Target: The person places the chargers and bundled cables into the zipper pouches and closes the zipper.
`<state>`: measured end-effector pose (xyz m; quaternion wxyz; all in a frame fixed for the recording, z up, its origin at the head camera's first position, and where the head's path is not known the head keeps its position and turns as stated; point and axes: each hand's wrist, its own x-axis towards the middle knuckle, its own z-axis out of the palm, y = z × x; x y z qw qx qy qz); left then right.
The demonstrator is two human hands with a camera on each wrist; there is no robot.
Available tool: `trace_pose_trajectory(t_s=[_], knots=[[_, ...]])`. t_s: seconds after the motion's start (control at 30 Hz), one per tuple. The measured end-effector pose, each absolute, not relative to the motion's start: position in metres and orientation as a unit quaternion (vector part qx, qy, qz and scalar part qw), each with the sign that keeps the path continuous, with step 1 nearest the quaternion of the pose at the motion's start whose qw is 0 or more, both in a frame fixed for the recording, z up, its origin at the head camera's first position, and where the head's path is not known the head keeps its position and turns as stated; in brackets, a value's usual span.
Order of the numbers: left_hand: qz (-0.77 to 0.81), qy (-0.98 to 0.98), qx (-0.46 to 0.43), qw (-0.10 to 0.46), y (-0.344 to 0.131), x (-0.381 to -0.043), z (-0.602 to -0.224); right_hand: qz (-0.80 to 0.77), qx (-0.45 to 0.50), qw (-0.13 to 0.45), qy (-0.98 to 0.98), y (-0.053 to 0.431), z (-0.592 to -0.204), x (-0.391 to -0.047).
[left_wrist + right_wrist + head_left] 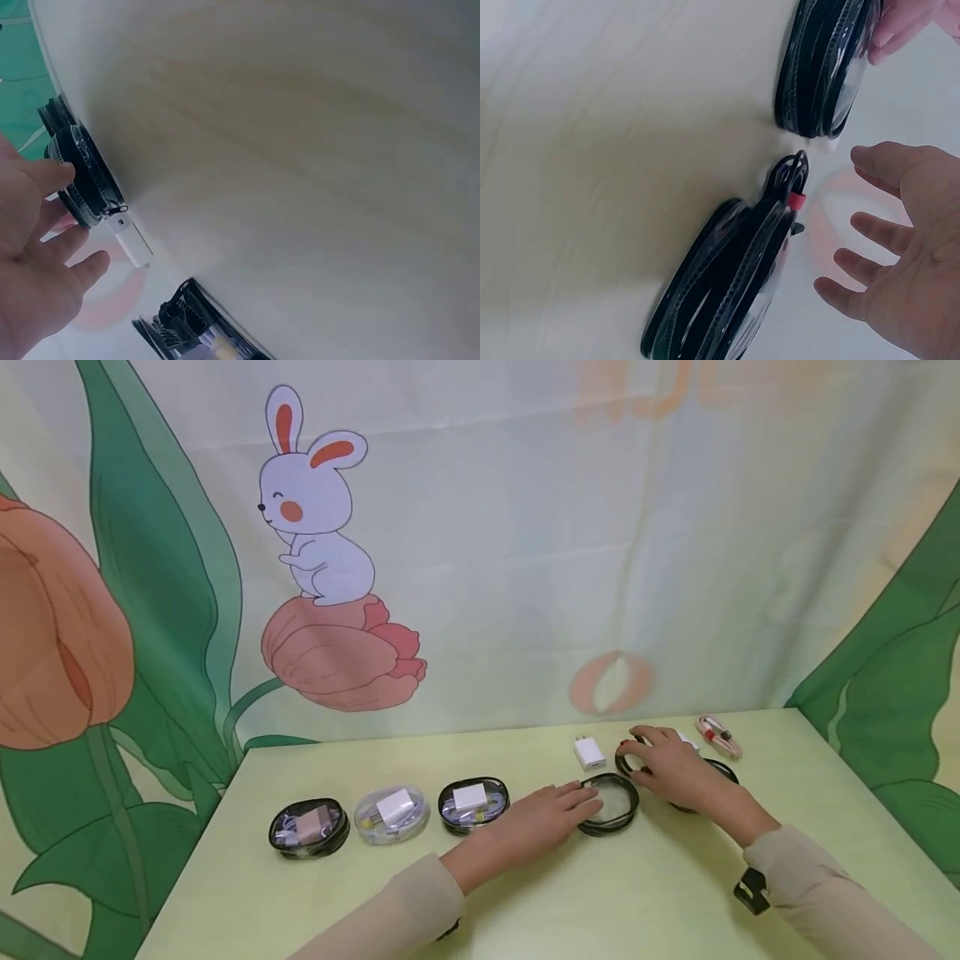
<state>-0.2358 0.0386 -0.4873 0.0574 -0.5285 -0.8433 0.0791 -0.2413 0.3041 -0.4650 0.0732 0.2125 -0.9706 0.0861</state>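
My left hand point(543, 814) rests its extended fingers on the left edge of a clear-topped oval zip case point(632, 814) with a black rim. In the left wrist view its fingers overlap the case's side point(94, 184). My right hand point(671, 764) is over a coiled black cable point(622, 762), which has a red tie point(796, 201). The right wrist view shows that hand's fingers spread apart, with nothing held between them. A second black-rimmed case point(726, 768) lies partly hidden under the right hand. Behind the first case sits a white charger plug point(590, 752).
To the left stand three filled cases in a row: a black-rimmed one point(309, 827), a clear one point(392, 814) and another black-rimmed one point(473, 803). Another white plug point(688, 742) shows behind the right hand. A pink cable bundle point(718, 737) lies at the back right. A printed curtain point(495, 568) hangs behind.
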Motion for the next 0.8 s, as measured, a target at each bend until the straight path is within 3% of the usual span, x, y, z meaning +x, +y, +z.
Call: trace_pose_trajectory(t_s=[0.13,0.37,0.6,0.8], knots=[[0.081,-0.842,-0.531,0.057,0.039,-0.236,-0.491,0.082,0.211,0.069,-0.972,0.306,-0.467,-0.242],[0.094,-0.835,-0.53,0.116,0.043,-0.237,-0.488,0.08,0.205,0.064,-0.973,0.305,-0.464,-0.244],[0.12,-0.837,-0.516,0.139,0.049,-0.237,-0.481,0.077,0.203,0.057,-0.974,0.306,-0.466,-0.248],[0.083,-0.849,-0.514,0.095,0.049,-0.241,-0.478,0.083,0.205,0.046,-0.974,0.308,-0.465,-0.25]])
